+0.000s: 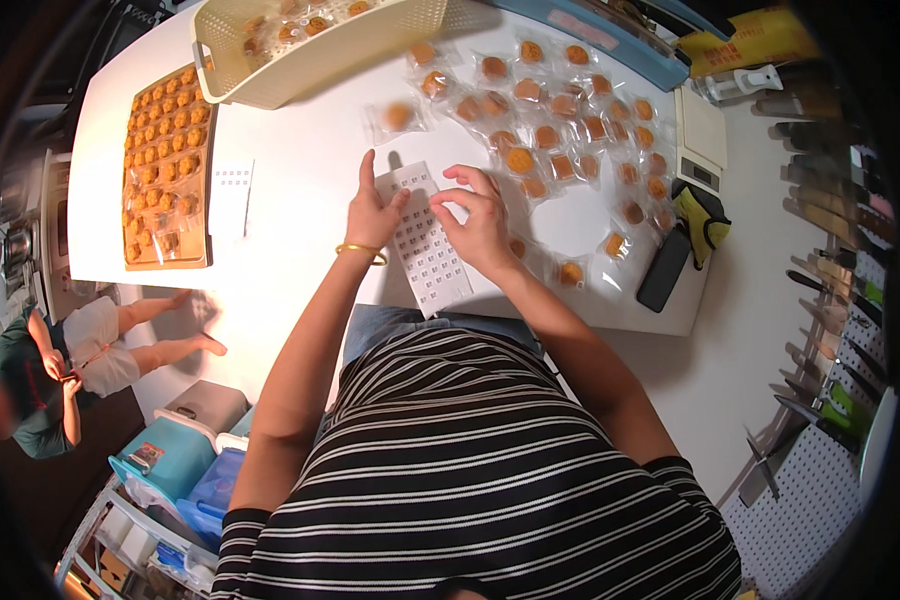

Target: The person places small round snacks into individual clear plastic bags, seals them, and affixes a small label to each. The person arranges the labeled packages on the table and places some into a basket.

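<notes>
My left hand [375, 211], with a gold bangle at the wrist, holds the left edge of a sheet of small printed stickers [436, 255], its thumb on top. Over the sheet's upper right part my right hand [474, 217] is bent, thumb and forefinger close together; whether a sticker is between them cannot be told. Just beyond the sheet a single wrapped pastry [398, 115] lies on the white table [307, 172]. Many round and square pastries in clear packets [546, 136] are spread to the right of my hands.
A tray of unwrapped-looking pastries [166, 135], a smaller sticker sheet [232, 187] and a cream perforated basket [322, 56] stand left and ahead. Rightward are a blue sealer-like device [600, 41], a scale [701, 142] and a black phone [663, 270]. Another person [59, 367] is at far left.
</notes>
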